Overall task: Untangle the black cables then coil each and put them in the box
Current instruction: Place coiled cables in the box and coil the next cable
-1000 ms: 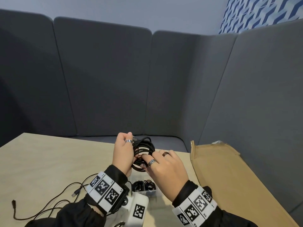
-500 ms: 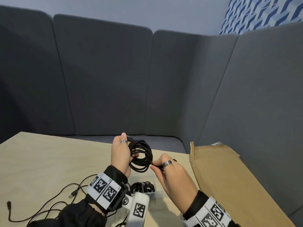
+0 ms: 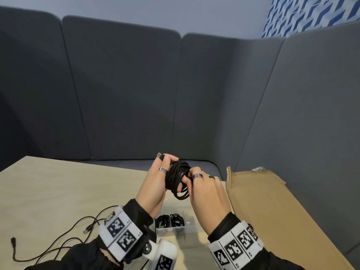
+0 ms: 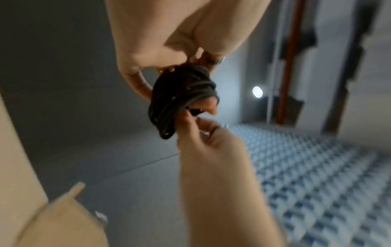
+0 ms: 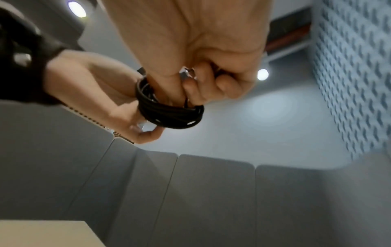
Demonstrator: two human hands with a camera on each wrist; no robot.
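Observation:
A black cable coil [image 3: 177, 179] hangs in the air above the table, held between both hands. My left hand [image 3: 155, 182] grips its left side, with a plug end [image 3: 161, 156] sticking up by the fingertips. My right hand [image 3: 202, 190] pinches the cable's free end against the coil's right side; the right wrist view shows the coil [image 5: 169, 115] under its curled fingers, and the left wrist view shows the coil [image 4: 180, 98] too. A clear plastic box [image 3: 190, 227] on the table below holds two coiled black cables [image 3: 169, 221]. Loose black cables [image 3: 64, 238] lie at the lower left.
A flattened cardboard sheet [image 3: 272, 211] lies on the right of the wooden table [image 3: 58, 188]. Grey padded sofa panels [image 3: 126, 94] surround the table at the back and right. A white wrist-camera housing [image 3: 163, 254] sits under my left forearm.
The coil has been squeezed from an open ring into a tighter bundle. My right hand moved back onto the coil with the cable end, and both hands rose slightly.

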